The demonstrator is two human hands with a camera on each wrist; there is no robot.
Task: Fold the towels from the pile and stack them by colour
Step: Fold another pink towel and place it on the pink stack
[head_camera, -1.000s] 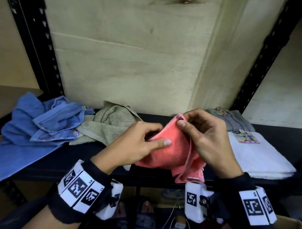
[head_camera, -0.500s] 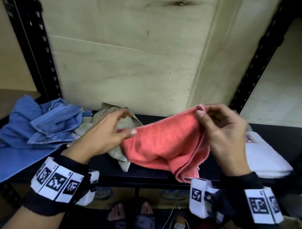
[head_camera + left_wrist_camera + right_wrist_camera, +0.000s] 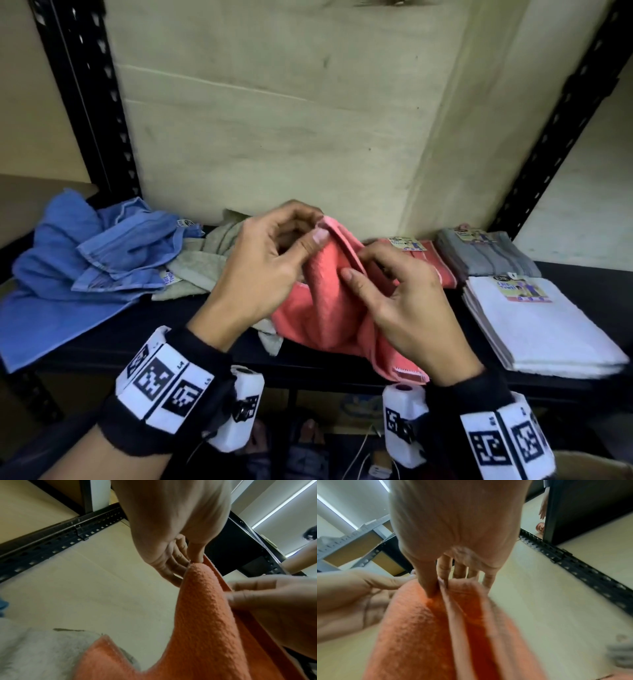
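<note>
— Black shelf point(image 3: 102, 346) first: what sits on it?

— Loose blue towels point(image 3: 85, 260) at its left edge, folded white towels point(image 3: 534, 329) at the right, grey point(image 3: 486, 255) and coral point(image 3: 428, 257) stacks behind.

— And the coral towel point(image 3: 325, 308)?

— Held over the front edge, middle. Left hand point(image 3: 260, 267) pinches its top corner; right hand point(image 3: 404, 294) pinches the hem beside. Probably light, soft, floppy; best gripped by corners. No containers.
</note>
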